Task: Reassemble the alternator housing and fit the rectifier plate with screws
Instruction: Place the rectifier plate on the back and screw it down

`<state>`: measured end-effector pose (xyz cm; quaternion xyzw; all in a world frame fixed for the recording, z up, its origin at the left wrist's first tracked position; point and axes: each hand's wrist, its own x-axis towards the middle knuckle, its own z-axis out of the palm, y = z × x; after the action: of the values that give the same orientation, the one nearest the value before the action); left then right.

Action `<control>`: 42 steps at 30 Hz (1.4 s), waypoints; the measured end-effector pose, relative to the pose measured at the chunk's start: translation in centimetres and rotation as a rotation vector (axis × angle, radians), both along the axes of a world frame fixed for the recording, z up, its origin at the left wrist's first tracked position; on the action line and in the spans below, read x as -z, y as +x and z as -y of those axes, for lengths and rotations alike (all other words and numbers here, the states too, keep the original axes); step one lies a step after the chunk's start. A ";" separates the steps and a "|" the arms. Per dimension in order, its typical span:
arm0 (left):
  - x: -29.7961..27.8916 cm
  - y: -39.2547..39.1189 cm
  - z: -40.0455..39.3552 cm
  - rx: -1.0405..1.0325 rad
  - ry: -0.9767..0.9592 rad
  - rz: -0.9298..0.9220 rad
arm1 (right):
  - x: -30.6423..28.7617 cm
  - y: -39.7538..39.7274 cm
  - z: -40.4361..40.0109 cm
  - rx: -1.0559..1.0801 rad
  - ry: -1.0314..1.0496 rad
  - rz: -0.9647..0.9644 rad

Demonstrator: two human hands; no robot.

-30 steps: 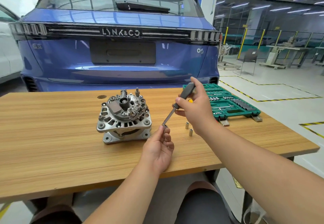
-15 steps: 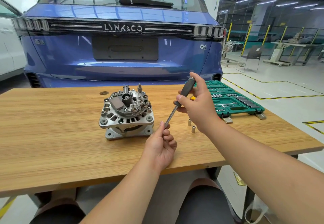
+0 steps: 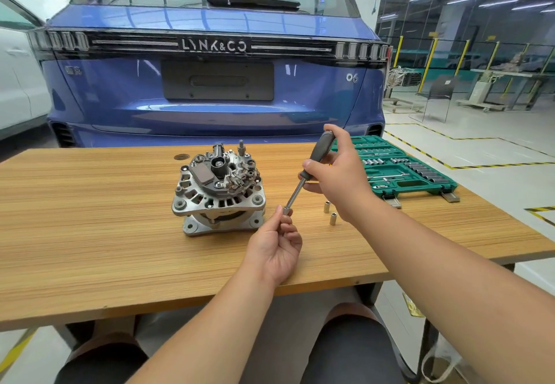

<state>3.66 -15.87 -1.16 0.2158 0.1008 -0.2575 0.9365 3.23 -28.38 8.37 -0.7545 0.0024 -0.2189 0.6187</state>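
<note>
The silver alternator [image 3: 218, 191] stands on the wooden table [image 3: 90, 233] with its rectifier plate [image 3: 222, 170] facing up. To its right, my right hand [image 3: 339, 173] grips the grey handle of a nut driver [image 3: 309, 173], whose shaft slants down to the left. My left hand [image 3: 276, 245] pinches the socket at the driver's lower tip. Both hands are apart from the alternator, just right of it. Two small loose sockets [image 3: 329, 213] stand on the table under my right wrist.
An open green socket set case [image 3: 399, 170] lies at the table's right rear. A blue car [image 3: 210, 62] stands close behind the table. My knees show under the near edge.
Both hands and the driver keep the same pose. The camera has shifted slightly, and the view sits a little closer.
</note>
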 end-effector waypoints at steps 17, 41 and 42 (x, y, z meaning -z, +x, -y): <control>-0.1 -0.2 0.1 0.014 0.016 0.031 | -0.8 0.1 -0.6 0.002 -0.155 -0.034; 0.5 -0.4 1.3 -0.045 0.379 0.224 | 0.2 0.1 -0.1 -0.017 -0.215 -0.045; 0.6 -0.4 1.5 -0.069 0.506 0.327 | 0.0 -0.1 0.1 -0.027 -0.243 -0.043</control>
<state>3.25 -17.42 -1.76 0.4773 0.0167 -0.1539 0.8650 3.13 -28.44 8.39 -0.8282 -0.0211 -0.1932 0.5256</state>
